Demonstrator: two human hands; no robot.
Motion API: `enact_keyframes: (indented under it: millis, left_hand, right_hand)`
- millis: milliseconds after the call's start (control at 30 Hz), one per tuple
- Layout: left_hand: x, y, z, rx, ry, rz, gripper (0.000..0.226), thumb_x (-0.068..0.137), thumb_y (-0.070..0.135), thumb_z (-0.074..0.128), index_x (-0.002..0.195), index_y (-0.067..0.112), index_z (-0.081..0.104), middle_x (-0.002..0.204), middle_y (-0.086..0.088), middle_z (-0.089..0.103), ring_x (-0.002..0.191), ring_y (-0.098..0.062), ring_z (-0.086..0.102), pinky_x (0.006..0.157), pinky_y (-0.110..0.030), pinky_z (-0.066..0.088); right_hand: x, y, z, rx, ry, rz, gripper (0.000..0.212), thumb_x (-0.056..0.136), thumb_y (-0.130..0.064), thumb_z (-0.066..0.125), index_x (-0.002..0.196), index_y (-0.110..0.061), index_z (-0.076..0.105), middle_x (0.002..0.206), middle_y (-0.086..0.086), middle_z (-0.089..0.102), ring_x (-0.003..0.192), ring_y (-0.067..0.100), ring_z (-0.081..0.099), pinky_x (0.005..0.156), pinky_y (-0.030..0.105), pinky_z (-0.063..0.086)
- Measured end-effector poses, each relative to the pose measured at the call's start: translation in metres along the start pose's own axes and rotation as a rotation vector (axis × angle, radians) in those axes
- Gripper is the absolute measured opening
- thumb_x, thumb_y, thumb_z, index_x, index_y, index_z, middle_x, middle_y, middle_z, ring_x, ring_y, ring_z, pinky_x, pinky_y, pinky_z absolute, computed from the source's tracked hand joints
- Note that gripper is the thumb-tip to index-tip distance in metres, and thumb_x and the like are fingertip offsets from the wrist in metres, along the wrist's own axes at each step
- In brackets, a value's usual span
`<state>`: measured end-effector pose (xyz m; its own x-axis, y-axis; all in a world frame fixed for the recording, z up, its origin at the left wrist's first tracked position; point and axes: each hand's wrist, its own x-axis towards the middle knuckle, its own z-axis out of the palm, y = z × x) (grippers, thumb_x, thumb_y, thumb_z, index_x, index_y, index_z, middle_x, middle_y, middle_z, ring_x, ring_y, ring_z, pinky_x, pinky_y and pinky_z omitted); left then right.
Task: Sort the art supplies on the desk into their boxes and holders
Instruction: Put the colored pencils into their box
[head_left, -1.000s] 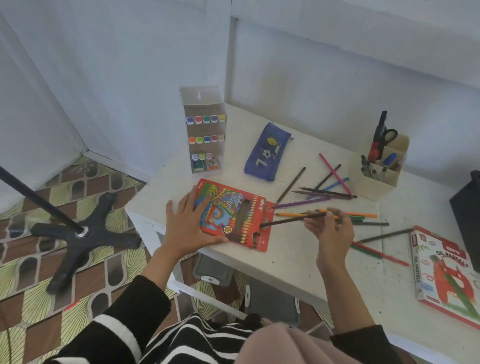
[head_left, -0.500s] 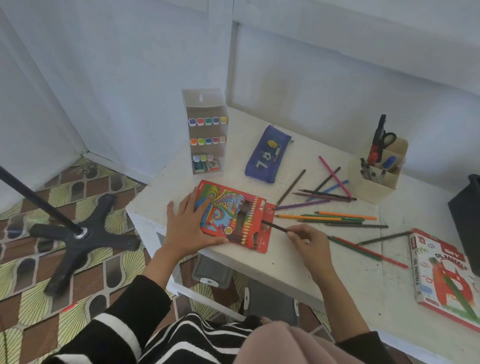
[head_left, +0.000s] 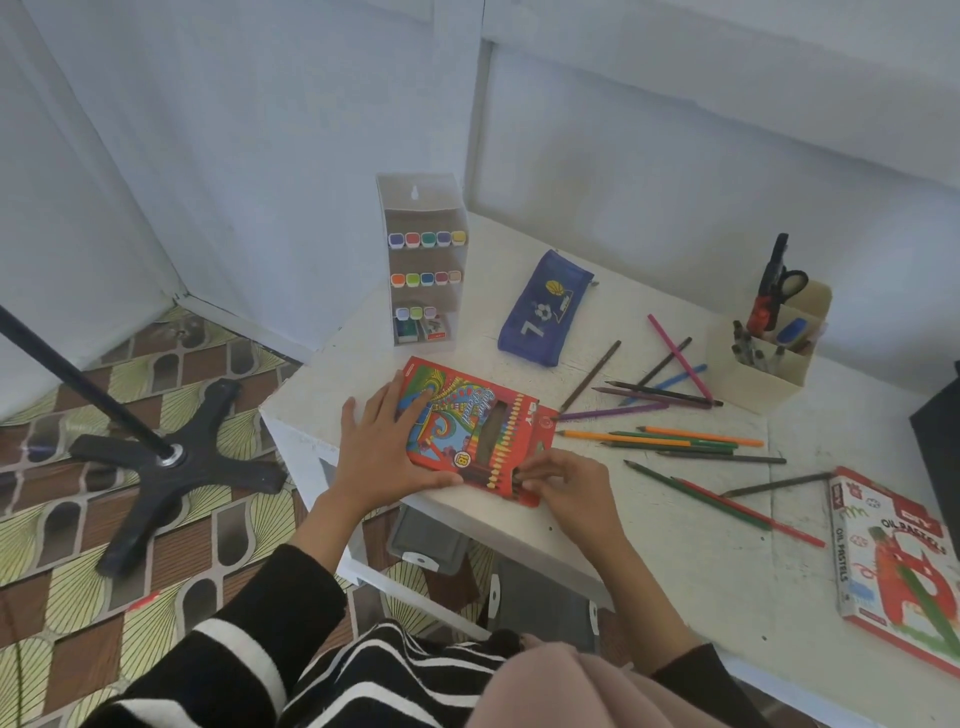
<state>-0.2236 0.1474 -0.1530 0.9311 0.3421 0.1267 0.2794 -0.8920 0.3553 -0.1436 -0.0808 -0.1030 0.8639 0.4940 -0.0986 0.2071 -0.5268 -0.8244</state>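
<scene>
A red coloured-pencil box (head_left: 470, 421) lies flat near the front left corner of the white desk (head_left: 649, 561). My left hand (head_left: 382, 449) presses flat on the box's left side with straight fingers. My right hand (head_left: 563, 486) is at the box's open near end, its fingertips pinching the end of a dark brown pencil (head_left: 517, 475) that is almost wholly inside the box. Several loose coloured pencils (head_left: 670, 439) lie scattered to the right of the box.
A white marker rack (head_left: 423, 260) stands at the back left, a blue pencil case (head_left: 543, 317) beside it. A cream holder (head_left: 766, 358) with scissors and pens stands at the back right. An oil pastels box (head_left: 901, 566) lies at the right. A black stand base (head_left: 171, 457) is on the floor.
My right hand brought the dark pencil from above the loose pencils to the box's open end and slid it in. My left hand stayed on the box.
</scene>
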Motion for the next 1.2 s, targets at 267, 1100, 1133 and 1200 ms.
enact_keyframes:
  millis: [267,1100,1133,1200]
  left_hand:
    - [-0.001,0.000,0.001,-0.006,0.023,0.007,0.120,0.052,0.100,0.021,0.146,0.027,0.032,0.157,-0.006,0.020,0.141,-0.031,0.027,0.111,-0.061,0.009]
    - [-0.001,0.003,-0.001,0.002,0.003,-0.014,0.121,0.052,0.100,0.019,0.146,0.026,0.034,0.158,-0.006,0.018,0.141,-0.030,0.025,0.112,-0.059,0.013]
    - [-0.002,0.003,0.000,0.003,0.003,-0.018,0.121,0.052,0.100,0.018,0.146,0.026,0.033,0.158,-0.006,0.017,0.142,-0.030,0.024,0.113,-0.058,0.012]
    - [-0.001,0.002,0.001,0.000,0.009,-0.020,0.120,0.052,0.100,0.019,0.146,0.026,0.034,0.158,-0.006,0.018,0.142,-0.030,0.024,0.112,-0.058,0.012]
  right_hand:
    - [-0.004,0.036,-0.060,-0.282,0.223,-0.088,0.023,0.081,0.002,0.066,0.087,-0.020,0.071,0.091,-0.004,0.067,0.082,0.009,0.057,0.072,0.006,0.033]
    - [0.001,-0.006,-0.047,0.691,0.754,-0.006,0.017,0.095,-0.001,0.049,0.104,-0.015,0.052,0.077,-0.001,0.072,0.061,0.012,0.063,0.062,0.021,0.054]
    - [0.000,-0.003,-0.042,0.725,0.758,0.035,0.017,0.096,-0.002,0.048,0.101,-0.017,0.053,0.080,0.002,0.072,0.062,0.013,0.064,0.064,0.023,0.055]
    - [0.000,0.003,-0.036,0.800,0.754,0.131,0.015,0.098,-0.006,0.045,0.095,-0.018,0.053,0.085,0.010,0.071,0.065,0.018,0.066,0.065,0.026,0.057]
